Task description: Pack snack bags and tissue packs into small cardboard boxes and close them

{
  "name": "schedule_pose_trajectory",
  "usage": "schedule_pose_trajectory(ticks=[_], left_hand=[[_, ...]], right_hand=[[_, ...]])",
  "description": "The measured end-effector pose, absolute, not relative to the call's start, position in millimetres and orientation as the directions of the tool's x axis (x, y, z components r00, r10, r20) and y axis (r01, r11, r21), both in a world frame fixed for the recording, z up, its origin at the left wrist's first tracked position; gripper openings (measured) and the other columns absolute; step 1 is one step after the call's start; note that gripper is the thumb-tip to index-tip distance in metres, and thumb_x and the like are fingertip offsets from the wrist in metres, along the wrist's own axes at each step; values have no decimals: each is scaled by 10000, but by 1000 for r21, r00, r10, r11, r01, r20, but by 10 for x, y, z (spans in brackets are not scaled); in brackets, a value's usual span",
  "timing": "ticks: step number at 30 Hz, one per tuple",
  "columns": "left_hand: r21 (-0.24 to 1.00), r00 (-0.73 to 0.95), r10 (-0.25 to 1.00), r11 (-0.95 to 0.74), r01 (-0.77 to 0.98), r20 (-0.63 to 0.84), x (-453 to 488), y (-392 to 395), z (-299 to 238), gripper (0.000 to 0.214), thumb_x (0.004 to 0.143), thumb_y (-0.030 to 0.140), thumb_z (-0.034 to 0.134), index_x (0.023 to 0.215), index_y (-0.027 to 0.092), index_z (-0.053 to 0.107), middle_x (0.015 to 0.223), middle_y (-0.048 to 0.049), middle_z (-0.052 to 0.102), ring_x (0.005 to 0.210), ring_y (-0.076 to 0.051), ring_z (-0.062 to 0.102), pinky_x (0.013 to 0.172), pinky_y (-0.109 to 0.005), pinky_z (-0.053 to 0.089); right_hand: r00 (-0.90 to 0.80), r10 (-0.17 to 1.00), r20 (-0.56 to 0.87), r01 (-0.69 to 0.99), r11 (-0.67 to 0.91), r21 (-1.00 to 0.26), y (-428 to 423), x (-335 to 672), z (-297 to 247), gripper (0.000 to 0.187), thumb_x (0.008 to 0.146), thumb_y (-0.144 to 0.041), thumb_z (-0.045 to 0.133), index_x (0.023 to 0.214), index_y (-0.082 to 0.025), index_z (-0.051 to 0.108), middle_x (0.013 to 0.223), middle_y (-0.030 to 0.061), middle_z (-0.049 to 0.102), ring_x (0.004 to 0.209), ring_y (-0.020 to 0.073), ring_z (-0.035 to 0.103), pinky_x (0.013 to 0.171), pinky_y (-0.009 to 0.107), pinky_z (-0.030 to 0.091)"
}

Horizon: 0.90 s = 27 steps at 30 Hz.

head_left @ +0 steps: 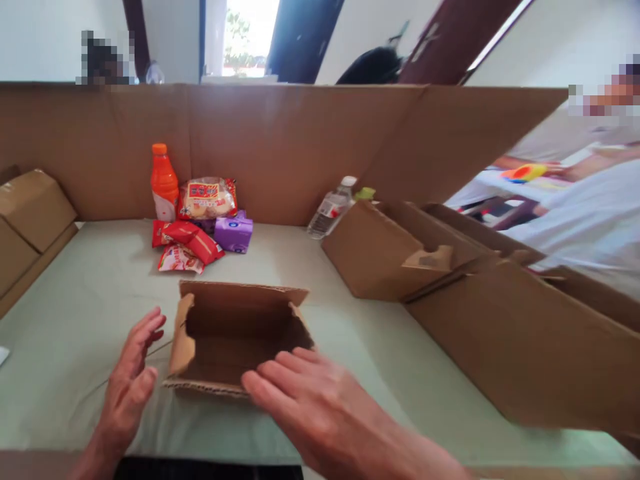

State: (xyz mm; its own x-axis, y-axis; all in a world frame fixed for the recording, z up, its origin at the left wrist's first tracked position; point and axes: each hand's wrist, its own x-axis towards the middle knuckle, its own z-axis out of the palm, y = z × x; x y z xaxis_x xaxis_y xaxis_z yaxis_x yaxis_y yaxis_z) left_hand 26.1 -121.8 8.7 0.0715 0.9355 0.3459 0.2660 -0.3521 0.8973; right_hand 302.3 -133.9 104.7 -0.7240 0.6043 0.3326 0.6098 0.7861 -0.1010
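Note:
A small open-topped cardboard box [240, 291] stands on the table in front of me, and its inside is shadowed. My left hand [131, 380] is just left of the box, apart from it, with fingers spread and nothing in them. Over the near right corner of the box lies my right hand [315, 400], palm down and slightly blurred. Its fingers reach across the front rim, with the tips partly out of sight; whether they press on the cardboard I cannot tell.
Beyond the box are an orange bottle [164, 183], a bagged snack [207, 199], red packets [193, 240] and a purple carton [234, 233]. A clear bottle [331, 210] leans by cardboard bins [465, 333] at right. A cardboard wall [280, 147] closes the back. A person's sleeve [590, 220] shows at right.

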Motion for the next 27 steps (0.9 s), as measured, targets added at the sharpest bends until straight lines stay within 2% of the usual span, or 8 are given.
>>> schedule_pose_trajectory(ticks=[3, 6, 12, 14, 18, 22, 25, 27], left_hand=[[840, -7, 887, -436, 322, 462, 243, -1445, 328, 502, 943, 613, 424, 1319, 338, 612, 1576, -49, 397, 1456, -362, 362, 1194, -586, 325], [747, 102, 838, -527, 406, 536, 317, -1588, 479, 429, 943, 575, 472, 1246, 341, 666, 1612, -48, 327, 1474, -389, 318, 1182, -635, 302], [637, 187, 768, -620, 457, 613, 446, -1520, 440, 200, 921, 360, 570, 1058, 240, 653, 1612, -89, 311, 1441, -373, 368, 1124, -584, 408], [592, 188, 745, -634, 499, 639, 458, -1447, 387, 60, 866, 228, 591, 904, 223, 637, 1585, -71, 361, 1413, -345, 404, 1127, -549, 419], [537, 192, 705, -662, 524, 682, 480, -1296, 284, 132, 784, 117, 538, 716, 206, 608, 1573, -50, 381, 1388, -348, 425, 1117, -561, 426], [476, 189, 627, -725, 498, 756, 524, -1096, 219, 147, 743, 119, 515, 643, 203, 582, 1469, -77, 520, 1345, -368, 468, 1034, -592, 492], [425, 177, 565, -760, 492, 806, 530, -992, 151, 180, 757, 132, 522, 605, 208, 582, 1474, -48, 533, 1319, -356, 508, 1013, -572, 523], [463, 178, 624, -714, 525, 761, 506, -1009, 26, 203, 783, 136, 528, 696, 244, 676, 1469, -18, 549, 1298, -336, 546, 1015, -542, 540]], right_hand=[[-776, 568, 273, 552, 822, -142, -1371, 2810, 1041, 187, 873, -96, 519, 898, -243, 632, 767, 40, 703, 618, 202, 605, 596, 353, 472], [-757, 606, 245, 556, 794, -247, -1373, 2783, 1054, 116, 967, -285, 543, 967, -258, 656, 820, 40, 734, 695, 218, 672, 641, 358, 526], [-701, 653, 286, 545, 749, -377, -1269, 2884, 1185, 268, 989, -465, 511, 1093, -303, 697, 935, 45, 782, 817, 230, 746, 646, 332, 589], [-620, 687, 378, 567, 726, -390, -1152, 2960, 1208, 245, 977, -466, 536, 1062, -324, 716, 925, 33, 789, 831, 220, 755, 655, 302, 599], [-221, 829, 514, 615, 527, -586, -676, 3162, 1141, 195, 930, -438, 606, 910, -308, 751, 805, 30, 781, 706, 198, 738, 630, 292, 594], [48, 928, 369, 465, 306, -830, 88, 3268, 868, 284, 813, -487, 669, 832, -216, 751, 804, 69, 762, 725, 206, 700, 610, 315, 561], [93, 961, 262, 408, 203, -890, 768, 3243, 617, 314, 716, -486, 715, 805, -186, 742, 773, 50, 731, 701, 184, 646, 586, 298, 518], [118, 966, 229, 406, 164, -899, 1252, 3201, 490, 298, 701, -455, 740, 794, -172, 729, 699, 22, 692, 643, 161, 603, 566, 286, 495]])
